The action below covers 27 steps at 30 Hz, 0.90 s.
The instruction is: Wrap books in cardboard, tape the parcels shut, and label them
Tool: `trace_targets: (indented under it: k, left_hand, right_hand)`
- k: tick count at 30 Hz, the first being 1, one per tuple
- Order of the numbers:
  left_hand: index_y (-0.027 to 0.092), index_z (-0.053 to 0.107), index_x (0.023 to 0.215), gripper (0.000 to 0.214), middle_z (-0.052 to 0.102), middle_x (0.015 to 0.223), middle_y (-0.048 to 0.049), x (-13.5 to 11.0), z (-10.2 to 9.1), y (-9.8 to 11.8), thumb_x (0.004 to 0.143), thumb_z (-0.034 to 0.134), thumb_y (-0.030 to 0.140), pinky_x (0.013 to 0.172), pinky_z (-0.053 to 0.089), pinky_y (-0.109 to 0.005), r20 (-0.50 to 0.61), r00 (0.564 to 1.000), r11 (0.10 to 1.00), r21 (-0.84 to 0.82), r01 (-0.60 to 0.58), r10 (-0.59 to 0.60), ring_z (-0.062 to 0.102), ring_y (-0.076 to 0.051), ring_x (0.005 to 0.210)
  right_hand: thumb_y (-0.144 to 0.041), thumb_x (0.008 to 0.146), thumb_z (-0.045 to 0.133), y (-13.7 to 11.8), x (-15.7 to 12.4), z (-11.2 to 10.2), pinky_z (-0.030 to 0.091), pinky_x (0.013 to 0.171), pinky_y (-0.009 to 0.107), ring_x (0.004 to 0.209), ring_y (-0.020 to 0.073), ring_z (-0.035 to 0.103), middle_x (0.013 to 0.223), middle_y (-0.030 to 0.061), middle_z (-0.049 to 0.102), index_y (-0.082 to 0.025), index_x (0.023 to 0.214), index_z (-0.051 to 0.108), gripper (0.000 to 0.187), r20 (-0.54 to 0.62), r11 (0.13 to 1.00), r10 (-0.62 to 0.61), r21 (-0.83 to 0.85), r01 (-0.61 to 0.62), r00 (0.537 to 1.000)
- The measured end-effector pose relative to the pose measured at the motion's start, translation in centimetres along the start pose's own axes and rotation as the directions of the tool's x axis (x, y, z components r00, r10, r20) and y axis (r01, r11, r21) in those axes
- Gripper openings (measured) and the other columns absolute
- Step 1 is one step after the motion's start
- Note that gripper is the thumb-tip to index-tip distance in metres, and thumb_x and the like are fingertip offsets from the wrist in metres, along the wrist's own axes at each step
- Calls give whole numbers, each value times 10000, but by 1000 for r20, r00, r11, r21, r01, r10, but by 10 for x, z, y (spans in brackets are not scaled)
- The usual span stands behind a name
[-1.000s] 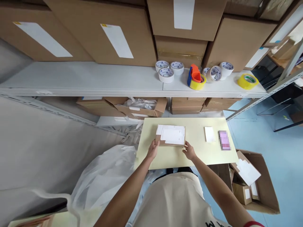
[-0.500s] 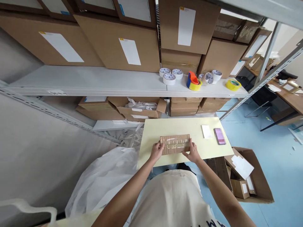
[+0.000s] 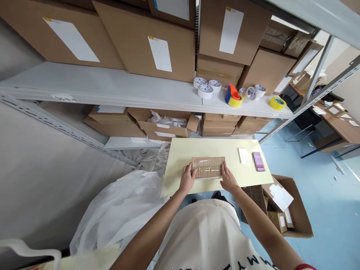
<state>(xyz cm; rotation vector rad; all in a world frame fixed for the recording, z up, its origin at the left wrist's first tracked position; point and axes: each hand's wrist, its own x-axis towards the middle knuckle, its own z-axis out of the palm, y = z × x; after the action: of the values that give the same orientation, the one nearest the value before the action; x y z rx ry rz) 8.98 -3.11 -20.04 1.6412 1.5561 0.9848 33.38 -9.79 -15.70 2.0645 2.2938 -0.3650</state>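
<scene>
A small flat cardboard box (image 3: 208, 166), sealed with clear tape on its upper face, rests on the pale yellow table (image 3: 182, 150). My left hand (image 3: 188, 178) grips its left end, fingers curled round the edge. My right hand (image 3: 228, 179) holds the right end the same way. Both forearms reach forward from the bottom of the view.
A white card (image 3: 243, 155) and a pink item (image 3: 258, 161) lie on the table's right. An open carton (image 3: 292, 210) of small parcels stands on the floor at right. A white plastic bag (image 3: 123, 210) lies at left. Tape rolls (image 3: 205, 90) and a dispenser (image 3: 233, 95) sit on the shelf.
The box was turned over: its white-labelled face was up a second ago, the taped brown face is up now. Both hands stayed at its ends and the view tilted upward.
</scene>
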Motion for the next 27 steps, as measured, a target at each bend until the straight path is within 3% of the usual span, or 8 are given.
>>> trace_targets:
  k: [8, 12, 15, 18, 20, 24, 27]
  left_hand:
    - [136, 495, 1376, 527, 580, 1085, -142, 0, 19, -6, 885, 504, 326, 969, 472, -465, -18, 999, 998, 43, -35, 36, 579, -281, 1079]
    - [144, 505, 1364, 515, 584, 1079, -143, 5, 24, -1, 876, 499, 306, 972, 477, -495, -22, 1000, 999, 52, 3, -2, 585, -289, 1072]
    - [158, 510, 1349, 499, 572, 1157, -164, 5, 24, 9, 859, 499, 248, 1017, 452, -522, -95, 995, 997, 83, 3, 5, 558, -308, 1145]
    - [166, 485, 1361, 520, 532, 1265, -185, 7, 26, 31, 841, 509, 187, 1086, 393, -539, -210, 976, 989, 148, -31, 62, 485, -323, 1263]
    - [179, 473, 1367, 518, 504, 1315, -188, 10, 32, 54, 852, 529, 200, 1110, 370, -543, -226, 968, 983, 171, -71, 109, 435, -327, 1326]
    - [208, 507, 1320, 438, 494, 1341, -166, 17, 61, 106, 889, 550, 276, 1078, 429, -503, -86, 972, 969, 133, -206, 218, 448, -305, 1334]
    - [216, 573, 1221, 322, 555, 1288, -131, 20, 94, 140, 907, 524, 265, 1063, 456, -460, 94, 952, 953, 59, -297, 291, 526, -260, 1262]
  right_hand:
    - [-159, 789, 603, 12, 9, 1, 388, 1131, 461, 1453, 350, 311, 1640, 185, -98, -137, 1535, -203, 1099, -67, 997, -26, 68, 30, 997]
    - [-165, 776, 636, 27, 14, -1, 461, 1064, 484, 1395, 362, 406, 1641, 219, -3, -146, 1559, -117, 1087, -74, 979, -63, 188, 76, 995]
    - [-234, 810, 644, 43, 16, -3, 487, 1042, 494, 1380, 346, 437, 1633, 209, 122, -184, 1574, 0, 1000, -117, 933, -140, 318, 171, 983]
    - [-340, 867, 614, 66, 18, -6, 442, 1099, 492, 1430, 316, 374, 1588, 196, 288, -169, 1565, 142, 860, -194, 883, -212, 383, 272, 958]
    - [-376, 899, 577, 89, 19, -9, 410, 1126, 496, 1434, 306, 369, 1550, 199, 366, -145, 1545, 230, 769, -195, 891, -197, 373, 259, 961]
    - [-243, 913, 529, 149, 26, -12, 380, 1137, 488, 1417, 306, 399, 1536, 202, 397, -126, 1490, 371, 609, 23, 972, 2, 234, -7, 1000]
    - [-110, 892, 474, 197, 39, -15, 313, 1168, 473, 1469, 285, 305, 1586, 195, 303, -114, 1510, 329, 634, 217, 988, 122, 64, -139, 969]
